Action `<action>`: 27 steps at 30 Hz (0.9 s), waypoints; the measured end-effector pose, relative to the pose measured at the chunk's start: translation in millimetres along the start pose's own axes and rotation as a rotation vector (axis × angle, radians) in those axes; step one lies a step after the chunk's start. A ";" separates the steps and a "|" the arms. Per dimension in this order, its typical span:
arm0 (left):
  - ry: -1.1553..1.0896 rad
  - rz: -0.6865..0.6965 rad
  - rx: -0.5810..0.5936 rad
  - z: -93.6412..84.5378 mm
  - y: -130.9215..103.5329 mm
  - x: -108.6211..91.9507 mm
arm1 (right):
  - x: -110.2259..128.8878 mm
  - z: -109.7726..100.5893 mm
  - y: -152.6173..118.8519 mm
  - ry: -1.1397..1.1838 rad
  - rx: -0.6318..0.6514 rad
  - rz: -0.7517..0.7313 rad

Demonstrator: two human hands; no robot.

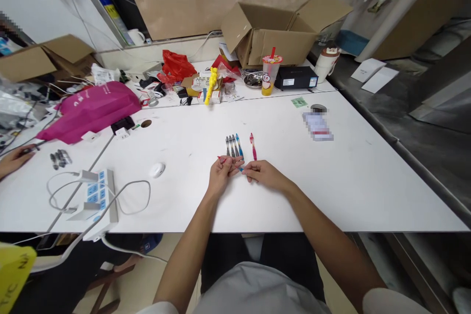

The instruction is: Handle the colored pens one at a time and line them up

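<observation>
My left hand (221, 174) is closed on a pen, whose red end (221, 159) sticks out at the thumb. A blue pen part (240, 169) shows between the hands, pinched by the fingertips of my right hand (267, 174). Whether the red and blue parts belong to one pen I cannot tell. Just beyond my left fingers, several dark-gripped pens (230, 144) lie side by side, with a blue pen (239, 145) at the right of the row. A red pen (253, 146) lies apart, beyond my right hand.
White earbud case (157, 170) and power strip (101, 201) with looping cables are on the left. Another person's hand (16, 159) rests near black pens (61, 158). Behind stand a drink cup (271, 76), black box (296, 78) and cardboard box (275, 39). Tape (318, 108) lies right.
</observation>
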State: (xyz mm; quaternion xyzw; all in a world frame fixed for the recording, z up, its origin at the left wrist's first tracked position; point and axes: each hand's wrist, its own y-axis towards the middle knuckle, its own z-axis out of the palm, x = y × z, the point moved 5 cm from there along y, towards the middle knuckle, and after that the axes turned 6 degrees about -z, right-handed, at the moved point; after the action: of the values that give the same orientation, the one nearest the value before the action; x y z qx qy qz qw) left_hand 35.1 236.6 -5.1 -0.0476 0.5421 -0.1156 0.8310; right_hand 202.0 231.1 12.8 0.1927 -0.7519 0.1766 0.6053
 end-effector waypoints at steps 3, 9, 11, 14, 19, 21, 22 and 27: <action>-0.001 -0.007 -0.032 -1.9 0.1 1.2 | 2.2 -2.4 -1.5 -0.069 -0.145 -0.050; -0.034 -0.012 -0.070 -2.8 -0.7 -2.3 | 7.8 3.5 -4.1 -0.187 -0.102 -0.097; -0.036 -0.008 -0.079 -3.5 -1.2 -2.8 | 7.8 1.8 -5.1 -0.174 -0.126 -0.099; -0.034 0.006 -0.082 -4.5 -1.7 -3.2 | 5.9 2.5 -5.1 -0.123 -0.109 -0.094; -0.034 0.009 -0.089 -4.1 -1.9 -5.1 | 1.1 0.4 -2.9 -0.145 -0.176 -0.104; -0.040 0.014 -0.093 -3.4 -2.1 -6.1 | -0.4 0.6 -1.6 -0.106 -0.189 -0.126; -0.040 0.015 -0.093 -2.9 -2.2 -6.5 | -1.4 1.9 -0.9 -0.081 -0.172 -0.131; -0.027 0.022 -0.110 -2.5 -2.4 -6.8 | -5.1 2.2 0.5 -0.065 -0.229 -0.159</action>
State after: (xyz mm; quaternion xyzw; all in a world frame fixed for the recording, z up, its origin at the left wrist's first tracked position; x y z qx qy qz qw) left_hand 29.9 236.0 0.4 -0.0886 0.5370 -0.0757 0.8355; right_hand 200.8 230.7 7.3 0.1869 -0.7687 0.0350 0.6108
